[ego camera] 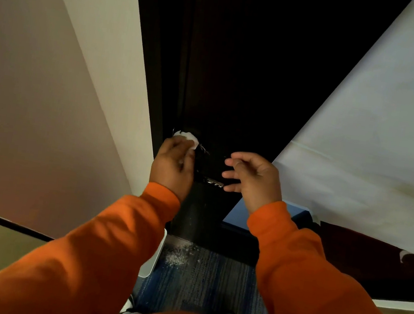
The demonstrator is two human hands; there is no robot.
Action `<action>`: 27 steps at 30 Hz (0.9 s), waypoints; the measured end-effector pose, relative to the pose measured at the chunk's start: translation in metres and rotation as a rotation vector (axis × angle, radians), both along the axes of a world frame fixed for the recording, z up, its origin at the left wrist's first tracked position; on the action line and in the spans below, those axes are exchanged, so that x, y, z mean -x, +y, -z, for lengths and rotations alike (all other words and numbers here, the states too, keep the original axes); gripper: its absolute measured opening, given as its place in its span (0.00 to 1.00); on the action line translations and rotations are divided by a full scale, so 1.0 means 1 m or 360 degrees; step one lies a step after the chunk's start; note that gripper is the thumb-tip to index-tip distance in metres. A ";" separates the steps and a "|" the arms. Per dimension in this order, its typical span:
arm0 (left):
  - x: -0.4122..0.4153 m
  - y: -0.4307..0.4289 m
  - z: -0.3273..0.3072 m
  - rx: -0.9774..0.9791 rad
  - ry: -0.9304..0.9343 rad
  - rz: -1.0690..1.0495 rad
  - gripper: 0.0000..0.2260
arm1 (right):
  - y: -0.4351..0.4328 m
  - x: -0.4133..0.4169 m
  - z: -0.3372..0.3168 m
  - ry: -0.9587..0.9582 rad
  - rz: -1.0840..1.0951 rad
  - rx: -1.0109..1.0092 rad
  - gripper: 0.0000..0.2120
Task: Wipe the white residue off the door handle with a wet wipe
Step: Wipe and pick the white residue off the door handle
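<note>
dark brown door (238,81) between pale walls (106,34). left hand (172,163), fingers curled, pinches a white wet wipe (190,138) against the door handle (212,182); right hand (254,177) hovers beside it, fingers spread. white powder (177,256) dusts blue carpet (207,288).

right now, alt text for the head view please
The left hand holds a crumpled white wet wipe to the dark door near its dark lever door handle, which shows white specks. The right hand hovers open beside the handle; both sleeves are orange.
</note>
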State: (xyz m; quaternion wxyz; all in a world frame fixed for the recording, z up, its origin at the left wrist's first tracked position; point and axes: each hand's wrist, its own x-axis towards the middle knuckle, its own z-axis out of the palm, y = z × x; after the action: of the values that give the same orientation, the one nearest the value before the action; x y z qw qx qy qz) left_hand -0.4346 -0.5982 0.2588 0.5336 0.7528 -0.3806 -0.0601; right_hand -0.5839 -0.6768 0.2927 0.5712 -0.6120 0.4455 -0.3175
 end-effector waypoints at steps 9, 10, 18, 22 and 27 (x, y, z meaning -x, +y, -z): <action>-0.015 -0.009 0.010 -0.0051 -0.0859 0.0221 0.11 | 0.000 0.001 0.001 0.0004 -0.0014 0.0016 0.09; -0.022 -0.009 0.009 -0.0092 -0.1102 0.0348 0.11 | 0.000 0.001 0.001 0.0007 -0.0017 0.0018 0.09; -0.023 -0.008 0.012 -0.0077 -0.1004 0.0439 0.11 | -0.001 -0.007 -0.002 0.0014 -0.0057 0.0057 0.08; 0.001 -0.004 0.009 0.0096 -0.0152 0.0006 0.10 | -0.002 -0.007 0.000 0.0052 -0.0051 0.0078 0.08; 0.017 -0.021 -0.006 0.0294 0.0739 -0.0427 0.07 | -0.003 -0.007 0.001 0.0084 -0.0066 0.0113 0.09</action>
State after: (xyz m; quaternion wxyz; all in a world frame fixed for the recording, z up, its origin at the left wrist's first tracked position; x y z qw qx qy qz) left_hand -0.4520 -0.6188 0.2643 0.6760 0.7108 -0.1489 -0.1249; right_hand -0.5770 -0.6794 0.2921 0.5435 -0.6493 0.4360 -0.3048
